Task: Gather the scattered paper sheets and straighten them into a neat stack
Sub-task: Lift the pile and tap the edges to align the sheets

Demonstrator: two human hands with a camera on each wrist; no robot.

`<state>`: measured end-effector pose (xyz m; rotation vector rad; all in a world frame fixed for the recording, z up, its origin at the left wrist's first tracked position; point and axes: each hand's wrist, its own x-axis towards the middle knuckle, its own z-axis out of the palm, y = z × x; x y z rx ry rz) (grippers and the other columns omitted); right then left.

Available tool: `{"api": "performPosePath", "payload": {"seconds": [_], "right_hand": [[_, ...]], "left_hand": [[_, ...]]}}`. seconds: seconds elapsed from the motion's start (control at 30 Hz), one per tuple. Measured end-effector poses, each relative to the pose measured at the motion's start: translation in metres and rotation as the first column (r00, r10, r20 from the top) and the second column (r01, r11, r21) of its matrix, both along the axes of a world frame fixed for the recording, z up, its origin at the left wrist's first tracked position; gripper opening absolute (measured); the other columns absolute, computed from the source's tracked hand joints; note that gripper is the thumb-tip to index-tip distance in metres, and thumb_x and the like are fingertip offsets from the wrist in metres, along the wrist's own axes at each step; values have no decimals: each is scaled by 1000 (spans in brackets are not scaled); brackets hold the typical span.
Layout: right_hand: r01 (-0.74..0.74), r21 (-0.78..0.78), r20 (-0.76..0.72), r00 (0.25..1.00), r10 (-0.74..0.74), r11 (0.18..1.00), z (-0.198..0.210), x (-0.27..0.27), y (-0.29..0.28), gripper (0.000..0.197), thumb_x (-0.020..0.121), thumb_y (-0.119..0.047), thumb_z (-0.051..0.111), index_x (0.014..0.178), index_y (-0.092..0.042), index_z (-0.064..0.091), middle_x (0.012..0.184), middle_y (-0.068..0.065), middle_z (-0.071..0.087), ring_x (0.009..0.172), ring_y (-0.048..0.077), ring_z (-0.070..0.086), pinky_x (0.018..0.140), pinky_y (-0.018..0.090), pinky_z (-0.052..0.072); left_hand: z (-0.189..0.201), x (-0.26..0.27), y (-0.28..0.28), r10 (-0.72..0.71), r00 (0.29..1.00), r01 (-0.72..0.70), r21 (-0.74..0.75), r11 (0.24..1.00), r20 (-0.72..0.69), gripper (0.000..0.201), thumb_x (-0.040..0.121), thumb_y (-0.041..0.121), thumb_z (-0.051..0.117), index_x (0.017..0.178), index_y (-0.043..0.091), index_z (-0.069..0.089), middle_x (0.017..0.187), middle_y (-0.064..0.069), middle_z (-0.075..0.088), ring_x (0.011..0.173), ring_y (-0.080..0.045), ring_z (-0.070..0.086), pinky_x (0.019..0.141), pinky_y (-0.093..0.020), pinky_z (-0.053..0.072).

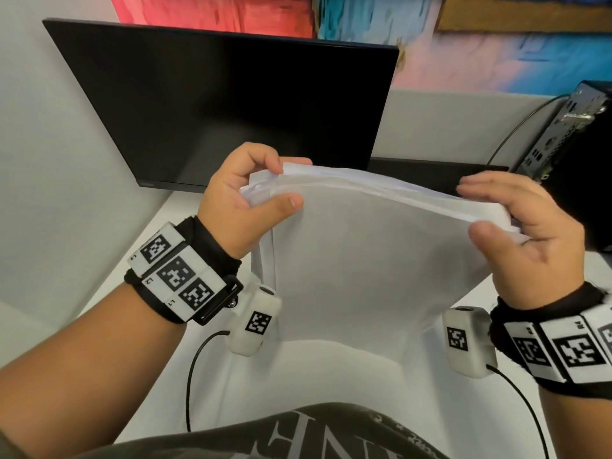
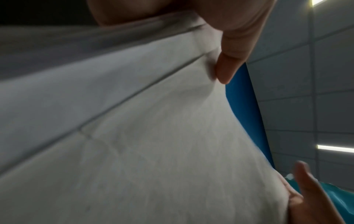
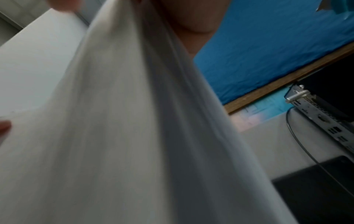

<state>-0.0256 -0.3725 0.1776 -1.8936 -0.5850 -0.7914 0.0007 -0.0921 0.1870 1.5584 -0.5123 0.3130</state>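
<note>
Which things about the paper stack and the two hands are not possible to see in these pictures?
- Sheet count: paper stack edges blur together, head view.
- Stack's bottom edge: hidden behind the stack itself, head view.
- Left hand fingertips: behind the paper.
- Right hand grip: right wrist view blurred, paper fills it.

Paper stack stands on edge on the tabletop, in front of the monitor. Left hand at the stack's upper left corner, right hand at its upper right. Computer case right of the monitor.
</note>
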Motion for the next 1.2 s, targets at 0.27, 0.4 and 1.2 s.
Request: {"api": "performPosePath", "payload": {"seconds": [0.27, 0.4, 1.2], "right_hand": [[114, 494, -435, 891, 131, 862, -38, -3, 19, 36, 48, -36, 85, 80, -25, 74, 76, -15, 75, 73, 3, 71, 64, 19, 55], [152, 566, -327, 944, 51, 810, -31, -11, 38, 35, 68, -11, 74, 67, -46, 73, 67, -25, 71, 69, -6, 68, 69, 14, 55], [172, 351, -84, 985, -152, 920, -4, -5, 22, 18, 80, -9, 56, 72, -23, 64, 99, -1, 65, 98, 8, 60, 92, 24, 43]], "left_hand": [[-18, 2, -10, 160, 969, -124, 186, 975, -190, 46, 70, 32, 68, 113, 16, 61, 107, 1, 68, 100, -10, 66, 90, -34, 54], [-11, -9, -19, 239, 963, -225, 118, 967, -125, 28, 78, 36, 60, 105, 27, 62, 100, 13, 68, 94, 1, 66, 83, -19, 53], [19, 1, -22, 333, 939, -327, 78, 942, -90, 25, 83, 10, 51, 67, 28, 59, 84, 8, 72, 86, -10, 69, 83, -34, 55]]}}
